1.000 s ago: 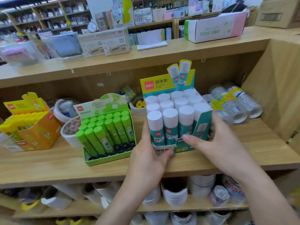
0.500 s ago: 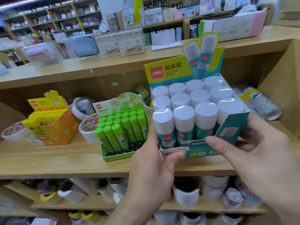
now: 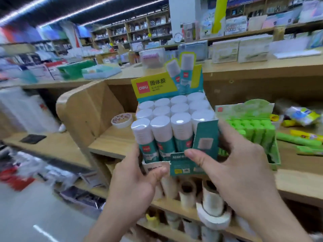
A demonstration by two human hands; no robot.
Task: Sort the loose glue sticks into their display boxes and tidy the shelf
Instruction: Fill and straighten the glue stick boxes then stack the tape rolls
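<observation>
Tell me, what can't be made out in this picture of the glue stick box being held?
Head view:
Bottom of the teal-and-yellow cardboard box of white-capped glue sticks: covered by the left hand and right hand.
Green cardboard box of green glue sticks: left side behind the right hand, rest blurred; no count possible.
Goods on the far wooden shelves: smeared by motion blur.

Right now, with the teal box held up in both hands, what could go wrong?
1. The left hand and right hand grip the teal box low down; the tall glue sticks stand uncovered, so a tilt could spill them.
2. The front flap is bent up at one corner and may tear, loosening the front row.
3. The green box stands just behind the right hand; a careless move could knock it.
</observation>
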